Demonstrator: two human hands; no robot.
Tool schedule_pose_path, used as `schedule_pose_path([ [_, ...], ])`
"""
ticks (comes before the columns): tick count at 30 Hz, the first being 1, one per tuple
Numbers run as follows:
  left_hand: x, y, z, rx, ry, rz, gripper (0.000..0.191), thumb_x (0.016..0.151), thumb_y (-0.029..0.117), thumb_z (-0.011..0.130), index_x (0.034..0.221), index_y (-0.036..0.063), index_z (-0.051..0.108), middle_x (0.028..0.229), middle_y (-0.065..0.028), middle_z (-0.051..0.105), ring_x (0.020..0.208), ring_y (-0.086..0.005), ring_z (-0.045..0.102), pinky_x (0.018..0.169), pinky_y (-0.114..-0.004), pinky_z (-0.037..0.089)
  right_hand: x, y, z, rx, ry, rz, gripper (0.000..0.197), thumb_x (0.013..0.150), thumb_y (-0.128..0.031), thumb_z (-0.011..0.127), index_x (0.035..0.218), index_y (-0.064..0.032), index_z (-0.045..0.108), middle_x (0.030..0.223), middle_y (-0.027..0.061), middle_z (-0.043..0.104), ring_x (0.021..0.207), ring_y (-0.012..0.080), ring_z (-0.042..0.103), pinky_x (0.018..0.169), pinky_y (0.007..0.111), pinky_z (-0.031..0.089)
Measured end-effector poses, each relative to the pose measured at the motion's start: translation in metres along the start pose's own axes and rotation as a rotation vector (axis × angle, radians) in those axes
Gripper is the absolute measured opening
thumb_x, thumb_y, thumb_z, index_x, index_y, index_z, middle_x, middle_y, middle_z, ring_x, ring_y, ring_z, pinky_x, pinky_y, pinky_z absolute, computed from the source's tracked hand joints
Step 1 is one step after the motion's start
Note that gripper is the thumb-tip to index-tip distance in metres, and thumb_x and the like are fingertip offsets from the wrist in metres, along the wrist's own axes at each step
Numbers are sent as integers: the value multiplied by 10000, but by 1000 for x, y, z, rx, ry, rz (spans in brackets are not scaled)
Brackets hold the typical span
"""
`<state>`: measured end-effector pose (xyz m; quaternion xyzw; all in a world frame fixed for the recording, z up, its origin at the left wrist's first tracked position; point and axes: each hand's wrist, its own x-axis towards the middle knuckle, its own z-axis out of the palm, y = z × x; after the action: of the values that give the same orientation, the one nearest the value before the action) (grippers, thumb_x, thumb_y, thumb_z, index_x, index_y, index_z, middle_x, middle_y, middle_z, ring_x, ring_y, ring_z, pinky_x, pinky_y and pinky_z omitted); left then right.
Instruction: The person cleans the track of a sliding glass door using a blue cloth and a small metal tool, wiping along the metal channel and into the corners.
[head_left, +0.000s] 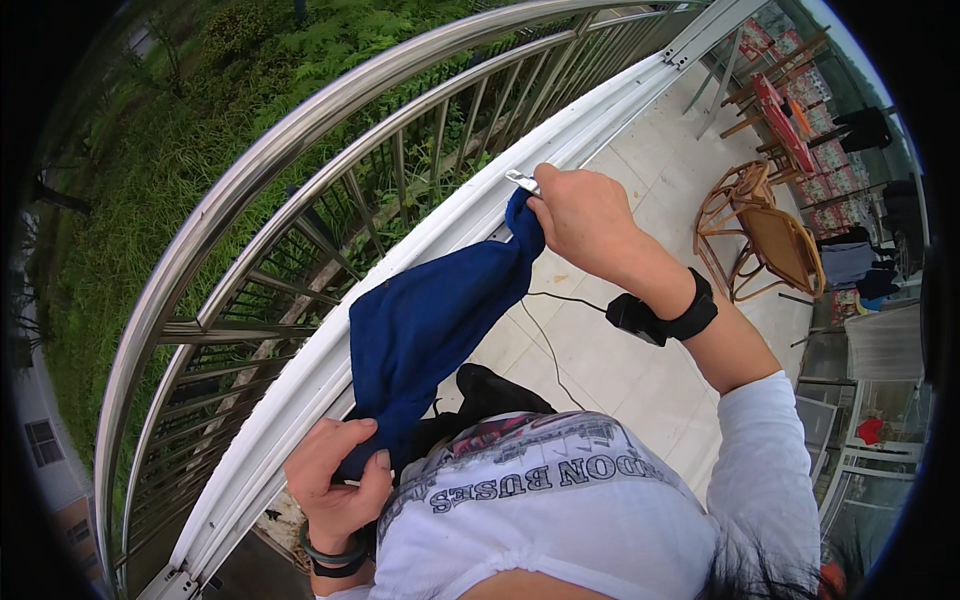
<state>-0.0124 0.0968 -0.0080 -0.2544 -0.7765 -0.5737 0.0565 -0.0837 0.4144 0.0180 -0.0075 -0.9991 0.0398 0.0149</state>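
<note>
A dark blue cloth (442, 307) stretches between my two hands, over the white window sill track (322, 375). My right hand (585, 217) grips its twisted upper end together with a small shiny metal tool (523, 181), whose flat tip sticks out over the track; its kind cannot be told. At the lower left my left hand (337, 469) holds the cloth's other end between thumb and fingers. A black device with a cable is strapped to my right wrist.
A stainless steel railing (262, 142) curves outside the sill, with greenery beyond it. Pale floor tiles (630, 360) lie inside. At the right stand a rattan chair (780, 240) and a red-topped item of furniture (780, 120). A thin cable runs across the floor.
</note>
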Motion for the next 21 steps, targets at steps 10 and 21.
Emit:
schedule_pose_path([
  [10, -40, -9, -61, -8, 99, -81, 272, 603, -11, 608, 873, -37, 627, 710, -143, 606, 603, -207, 571, 591, -268, 449, -36, -97, 10, 71, -25, -17, 210, 828, -168, 606, 787, 12, 506, 577, 173, 563, 558, 372, 579, 494, 448, 450],
  [21, -51, -6, -76, 42, 109, -124, 281, 633, 5, 627, 911, -27, 651, 810, -140, 663, 709, -202, 636, 674, -261, 477, -33, -83, 1, 33, 4, 16, 204, 810, -181, 629, 766, -2, 541, 637, 183, 580, 652, 373, 597, 569, 459, 470],
])
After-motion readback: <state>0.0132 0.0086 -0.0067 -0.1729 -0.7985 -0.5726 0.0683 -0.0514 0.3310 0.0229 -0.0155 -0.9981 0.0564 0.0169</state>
